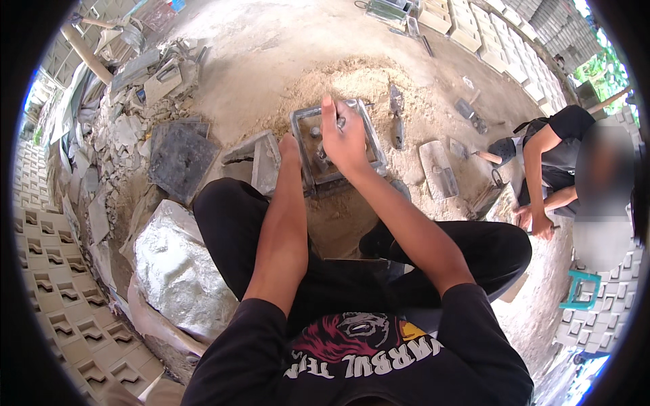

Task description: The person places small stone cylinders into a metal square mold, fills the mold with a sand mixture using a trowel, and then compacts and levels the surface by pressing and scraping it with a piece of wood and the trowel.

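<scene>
I see a grey rectangular frame (375,139) lying mid-scene on the dusty floor (257,88), rounded metal knobs (315,132) showing inside its rim.

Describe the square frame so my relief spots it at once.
Find the pale sand patch beyond the person's knees. On its near side, the right hand lies over the square frame, the left hand at its left edge. Unlike the flat dark plate farther left, it is thick-rimmed and grey, with a brown middle.
</scene>
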Motion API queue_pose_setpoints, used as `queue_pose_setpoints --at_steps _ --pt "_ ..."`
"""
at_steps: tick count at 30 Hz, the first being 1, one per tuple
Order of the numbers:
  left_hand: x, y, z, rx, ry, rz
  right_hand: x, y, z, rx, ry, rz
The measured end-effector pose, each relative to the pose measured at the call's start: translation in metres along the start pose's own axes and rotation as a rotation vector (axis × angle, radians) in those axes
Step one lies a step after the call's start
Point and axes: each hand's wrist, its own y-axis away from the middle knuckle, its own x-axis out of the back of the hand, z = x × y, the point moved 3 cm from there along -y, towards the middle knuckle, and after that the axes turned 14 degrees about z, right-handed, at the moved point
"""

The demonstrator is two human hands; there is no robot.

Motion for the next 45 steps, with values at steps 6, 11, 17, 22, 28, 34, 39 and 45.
queue_pose_setpoints --at_steps 6,11,17,22,28,34,39,45 --pt "-0.015 0.073 0.019 -0.020 -0.110 -0.058 0.021 -0.001 0.015 -0.030 0.065 -0.050" --pt "-0.012 0.048 0.024 -0.134 -0.131 0.058 -0.001 -0.033 0.008 -0.040 0.137 -0.391" --pt "-0.050 0.073 0.061 -0.422 0.331 -0.179 -0.019 -0.103 0.012 0.100 0.672 -0.729" --pt "-0.047 0.114 0.076 -0.531 0.039 -0.400 -0.053 -0.135 0.002 0.139 0.706 -0.853" --pt "-0.052 0.104 0.076 -0.434 0.150 -0.280 -0.043 -0.206 0.021 0.686 0.869 -0.977" --pt "-0.053 0.092 0.080 -0.510 0.137 -0.326 0.019 -0.203 0.090 0.393 1.072 -1.320" --pt "-0.043 0.114 0.089 -0.570 0.062 -0.165 0.043 -0.189 0.134 0.372 1.137 -1.460" --pt "-0.041 0.121 0.068 -0.532 0.018 -0.125 0.048 -0.146 0.177 0.689 1.088 -1.535"
